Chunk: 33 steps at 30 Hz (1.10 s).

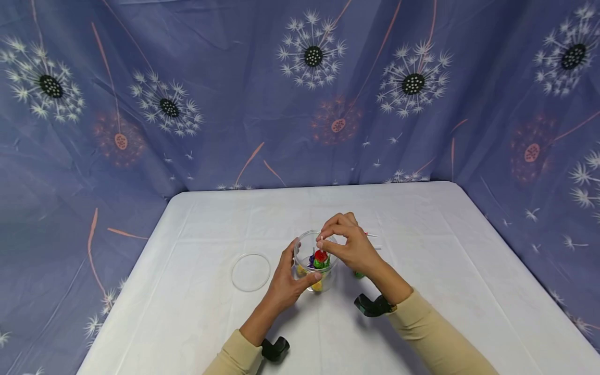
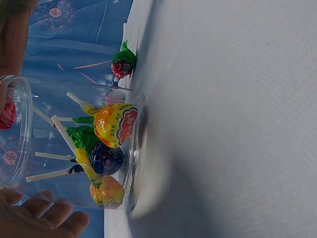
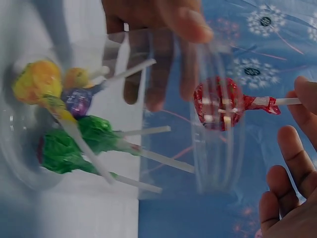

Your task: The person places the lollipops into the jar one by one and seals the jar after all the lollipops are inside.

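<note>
Your left hand (image 1: pixel 287 284) blocks the left side of the jar (image 2: pixel 44 140); your right hand (image 1: pixel 350 240) and the red lollipop (image 3: pixel 218 104) obstruct its mouth. Other lollipops (image 2: pixel 124 63) occupy the desk (image 1: pixel 422 224) just right of the jar; the clear ring (image 1: pixel 250 290) lies left. You have open passage behind, up to the curtain (image 1: pixel 234 104).

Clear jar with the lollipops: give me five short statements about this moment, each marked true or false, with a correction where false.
1. The left hand grips the clear jar. True.
2. All lollipops inside the jar share one colour. False: a green lollipop and a yellow lollipop are both inside.
3. The right hand pinches the stick of a red lollipop. True.
4. The red lollipop lies on the jar's floor. False: it is up at the jar's mouth.
5. A round clear lid lies on the table, apart from the jar. True.
</note>
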{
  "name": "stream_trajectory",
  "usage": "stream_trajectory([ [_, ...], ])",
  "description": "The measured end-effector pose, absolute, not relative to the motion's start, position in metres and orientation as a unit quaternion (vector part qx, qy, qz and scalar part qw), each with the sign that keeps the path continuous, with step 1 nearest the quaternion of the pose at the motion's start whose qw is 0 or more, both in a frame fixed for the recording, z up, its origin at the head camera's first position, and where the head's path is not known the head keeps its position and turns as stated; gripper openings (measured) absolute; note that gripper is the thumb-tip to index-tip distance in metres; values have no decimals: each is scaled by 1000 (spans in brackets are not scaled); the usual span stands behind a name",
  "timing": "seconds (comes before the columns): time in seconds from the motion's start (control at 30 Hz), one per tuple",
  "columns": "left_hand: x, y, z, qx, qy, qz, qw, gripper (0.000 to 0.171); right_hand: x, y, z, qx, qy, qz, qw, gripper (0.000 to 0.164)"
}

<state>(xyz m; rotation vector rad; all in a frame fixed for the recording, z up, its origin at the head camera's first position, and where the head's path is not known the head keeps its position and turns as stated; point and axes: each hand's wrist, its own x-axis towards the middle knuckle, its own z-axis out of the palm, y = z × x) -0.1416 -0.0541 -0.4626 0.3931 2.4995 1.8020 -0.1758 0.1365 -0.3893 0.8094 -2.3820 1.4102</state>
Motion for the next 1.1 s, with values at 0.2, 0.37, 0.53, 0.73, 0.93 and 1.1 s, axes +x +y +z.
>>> stream_trajectory([
  [0.2, -141, -54, -461, 124, 808, 576, 21, 95, -177, 130, -400, 288, -832, 458, 125, 8],
  [0.37, -141, -54, -462, 122, 811, 572, 22, 94, -176, 124, -403, 290, -847, 429, 120, 4],
  [0.53, -141, -54, -462, 128, 807, 576, 17, 94, -174, 119, -404, 294, -860, 400, 118, 6],
  [0.73, -141, -54, -462, 133, 806, 577, 14, 94, -172, 117, -406, 299, -869, 376, 118, 5],
  [0.93, -141, -54, -462, 126, 809, 574, 20, 95, -172, 121, -405, 281, -873, 384, 106, 7],
  [1.1, -141, -55, -462, 119, 810, 574, 21, 96, -172, 130, -401, 284, -860, 402, 133, 8],
])
